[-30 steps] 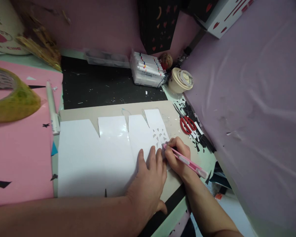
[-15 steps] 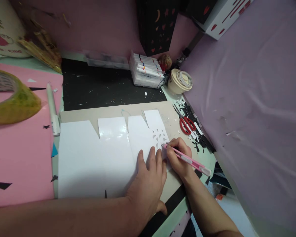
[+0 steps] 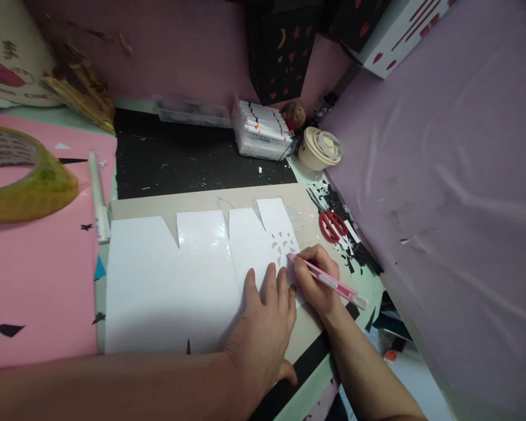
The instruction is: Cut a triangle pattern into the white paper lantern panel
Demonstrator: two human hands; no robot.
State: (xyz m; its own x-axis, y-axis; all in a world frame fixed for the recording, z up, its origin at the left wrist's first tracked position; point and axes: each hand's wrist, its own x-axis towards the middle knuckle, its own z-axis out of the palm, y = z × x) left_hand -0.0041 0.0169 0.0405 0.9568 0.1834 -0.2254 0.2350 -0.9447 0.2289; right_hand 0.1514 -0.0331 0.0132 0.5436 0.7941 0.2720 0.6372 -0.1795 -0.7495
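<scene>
Dim, pinkish indoor light; soft glare on white paper; wide-angle stretch at frame edges; tape roll at left edge blurred.

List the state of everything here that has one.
white card sheet: flat on board, shapes cut from right panel.
pink craft knife: gripped in right hand, tip on sheet.
left hand: flat, pressing sheet.
red scissors: shut, lying among scraps.
tape roll: lying on pink paper.

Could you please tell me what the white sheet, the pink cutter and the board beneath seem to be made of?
The white sheet looks like glossy coated card: glare on its panels. The pink cutter is probably plastic: smooth, even colour. The board seems matte cardboard: dull beige, no shine.
</scene>
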